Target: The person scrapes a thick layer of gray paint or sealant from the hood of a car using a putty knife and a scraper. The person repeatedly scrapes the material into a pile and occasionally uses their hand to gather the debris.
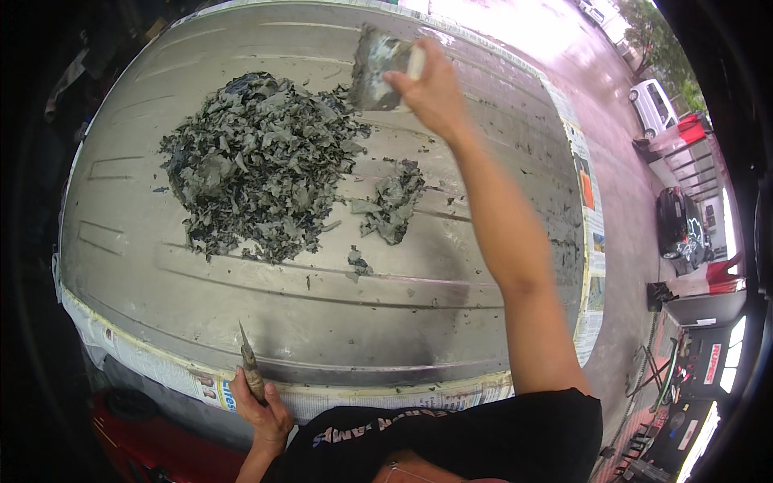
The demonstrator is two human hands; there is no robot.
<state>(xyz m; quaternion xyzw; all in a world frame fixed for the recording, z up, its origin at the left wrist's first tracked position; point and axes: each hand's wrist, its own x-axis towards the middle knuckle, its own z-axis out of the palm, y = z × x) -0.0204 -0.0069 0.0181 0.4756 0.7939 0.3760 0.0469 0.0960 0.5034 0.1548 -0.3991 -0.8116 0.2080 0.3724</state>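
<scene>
My right hand (431,88) reaches to the far edge of a bare metal vehicle roof (129,217). It grips a wide, flat-bladed scraper (377,72) whose blade is smeared with grey residue. Low at the near edge, my left hand (262,412) is closed around the grimy handle of a narrow, pointed scraping tool (249,362), tip pointing away from me. A large heap of grey and dark paint flakes (262,169) lies left of the wide scraper. Between my hands sits a smaller clump of flakes (393,205), with loose bits scattered around it.
Newspaper masking (592,217) is taped along the roof's edges. Raised ribs run across the metal. Beyond the right side are a dark car (682,225), a white van (652,107) and red-and-white covered posts (700,278). Something red (153,451) stands below at the near left.
</scene>
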